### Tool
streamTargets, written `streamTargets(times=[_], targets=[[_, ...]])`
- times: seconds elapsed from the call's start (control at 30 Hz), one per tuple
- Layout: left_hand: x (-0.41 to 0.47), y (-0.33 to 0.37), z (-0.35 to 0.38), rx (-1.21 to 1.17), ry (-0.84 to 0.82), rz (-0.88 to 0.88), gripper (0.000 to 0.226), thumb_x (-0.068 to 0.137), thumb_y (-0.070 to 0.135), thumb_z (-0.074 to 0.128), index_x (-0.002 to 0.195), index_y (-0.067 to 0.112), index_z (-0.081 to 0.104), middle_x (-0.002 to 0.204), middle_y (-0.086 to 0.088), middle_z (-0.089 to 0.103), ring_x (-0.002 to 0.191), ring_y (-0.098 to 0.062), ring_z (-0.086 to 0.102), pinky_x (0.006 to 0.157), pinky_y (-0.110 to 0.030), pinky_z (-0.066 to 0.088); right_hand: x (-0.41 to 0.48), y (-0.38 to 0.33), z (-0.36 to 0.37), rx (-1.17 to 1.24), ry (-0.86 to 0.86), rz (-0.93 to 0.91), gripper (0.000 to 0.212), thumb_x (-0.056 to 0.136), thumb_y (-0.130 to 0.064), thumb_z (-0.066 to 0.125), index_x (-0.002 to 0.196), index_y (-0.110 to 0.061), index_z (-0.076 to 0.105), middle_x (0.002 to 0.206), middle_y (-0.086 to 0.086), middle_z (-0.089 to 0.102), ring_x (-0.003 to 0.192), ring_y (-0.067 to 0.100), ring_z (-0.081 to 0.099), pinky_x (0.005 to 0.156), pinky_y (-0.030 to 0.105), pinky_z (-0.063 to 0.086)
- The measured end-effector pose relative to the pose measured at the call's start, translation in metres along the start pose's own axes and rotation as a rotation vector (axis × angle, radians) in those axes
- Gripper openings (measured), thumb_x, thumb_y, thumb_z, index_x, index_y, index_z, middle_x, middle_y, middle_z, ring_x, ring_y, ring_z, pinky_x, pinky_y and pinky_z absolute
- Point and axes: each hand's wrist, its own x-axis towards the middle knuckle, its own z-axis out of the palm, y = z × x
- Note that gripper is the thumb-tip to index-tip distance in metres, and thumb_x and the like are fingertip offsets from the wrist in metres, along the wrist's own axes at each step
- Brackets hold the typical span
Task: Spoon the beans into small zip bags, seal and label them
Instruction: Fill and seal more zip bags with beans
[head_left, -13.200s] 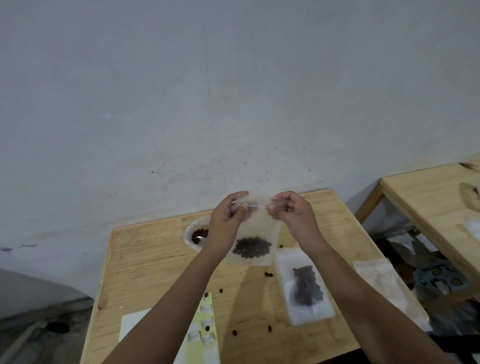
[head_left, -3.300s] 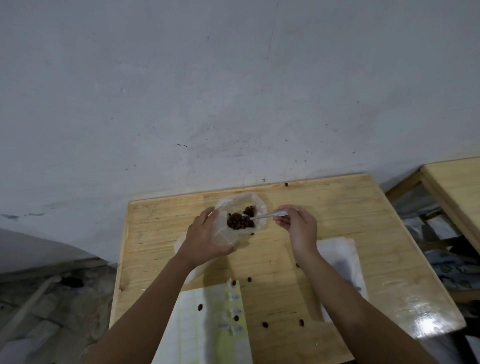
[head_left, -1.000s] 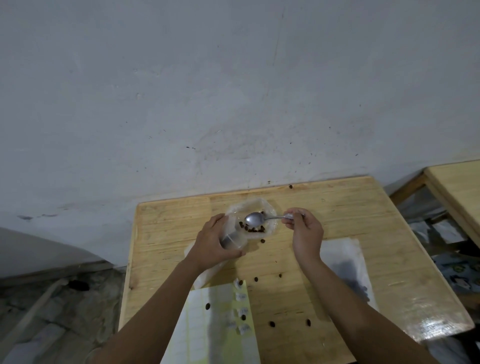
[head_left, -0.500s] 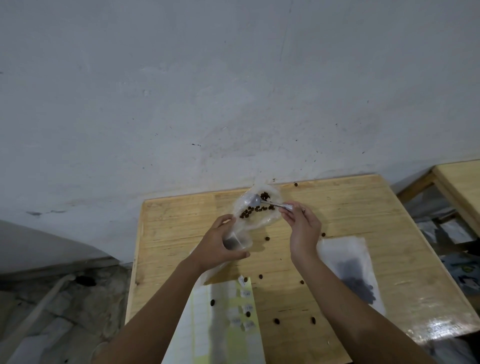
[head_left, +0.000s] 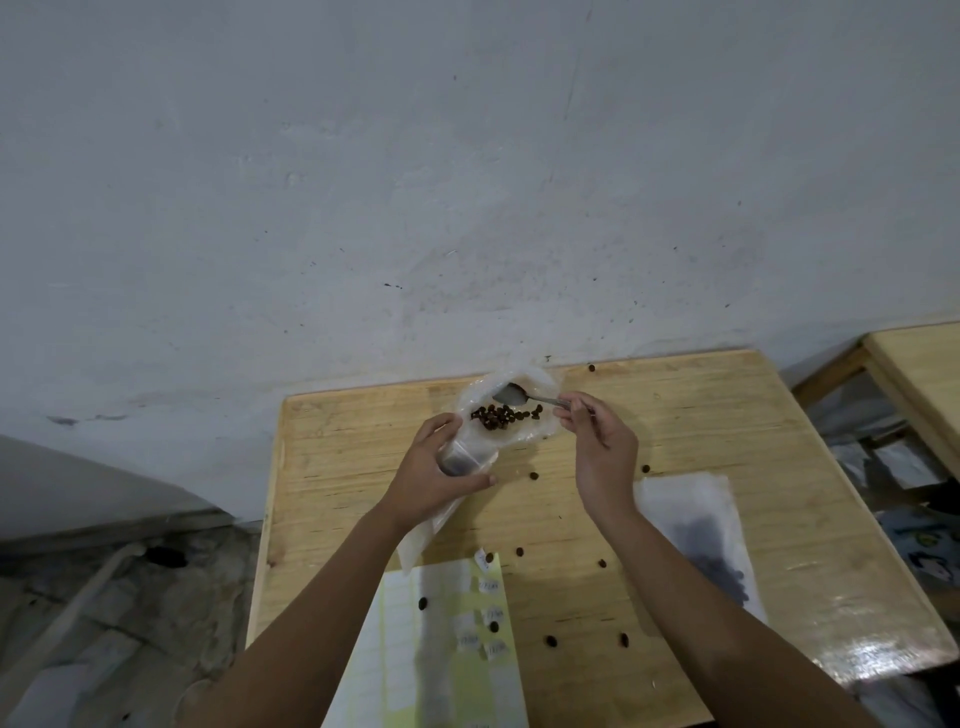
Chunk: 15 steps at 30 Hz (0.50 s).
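Observation:
My left hand (head_left: 434, 478) grips a small clear zip bag (head_left: 462, 460) with its mouth held open, just in front of a crumpled plastic bag (head_left: 535, 431) that holds dark beans (head_left: 501, 415). My right hand (head_left: 602, 441) pinches the handle of a metal spoon (head_left: 519, 395). The spoon's bowl lies inside the plastic bag above the beans and looks nearly empty. A filled zip bag (head_left: 696, 540) lies flat on the wooden table (head_left: 727, 431) to the right of my right forearm. A label sheet (head_left: 447, 649) with small white stickers lies at the near edge.
Loose beans (head_left: 550, 642) are scattered over the table between my arms and near the label sheet. A grey wall rises right behind the table. A second wooden table (head_left: 919, 364) stands at the far right, with clutter on the floor between the two.
The spoon has lifted higher inside the plastic bag, above the beans. My left hand still holds the small zip bag open in the same place.

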Motion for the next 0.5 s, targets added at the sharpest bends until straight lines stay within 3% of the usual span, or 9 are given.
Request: streamTargets(times=[0.1,0.27,0.4,0.5], targets=[[0.002,0.0,-0.001,-0.057,0.033,-0.032,0.086,0.066,0.033,0.083,0.139,0.015,0.042,0.135,0.017,0.033,0.125,0.0,0.033,0.109,-0.031,0.035,-0.001,0.0,-0.005,-0.115,-0.043,-0.12,0.021,0.095,-0.01,0.05,0.108,-0.011,0.066,0.092,-0.001,0.069,0.089,0.004,0.065,0.083,0.014,0.05],[0.005,0.0,-0.002,-0.124,0.081,-0.061,0.083,0.068,0.028,0.082,0.138,0.014,0.041,0.132,0.017,0.033,0.122,0.001,0.033,0.101,-0.019,0.031,-0.001,0.002,-0.007,-0.199,-0.038,-0.214,0.024,0.095,-0.006,0.049,0.111,-0.014,0.065,0.095,0.002,0.067,0.091,0.005,0.063,0.081,0.012,0.048],[0.005,0.002,-0.001,-0.12,0.089,-0.052,0.083,0.067,0.03,0.083,0.138,0.014,0.043,0.134,0.016,0.033,0.123,0.001,0.032,0.105,-0.022,0.032,-0.001,0.008,-0.002,-0.206,-0.014,-0.143,0.023,0.096,-0.009,0.048,0.11,-0.011,0.066,0.092,-0.004,0.066,0.087,0.003,0.062,0.08,0.013,0.048],[0.003,0.003,-0.001,-0.074,0.067,-0.023,0.084,0.066,0.034,0.083,0.139,0.016,0.043,0.135,0.016,0.033,0.124,0.001,0.032,0.107,-0.026,0.034,0.0,0.016,0.004,-0.136,0.068,0.03,0.021,0.097,-0.012,0.046,0.1,-0.009,0.067,0.086,-0.002,0.067,0.085,0.014,0.065,0.082,0.027,0.051]])
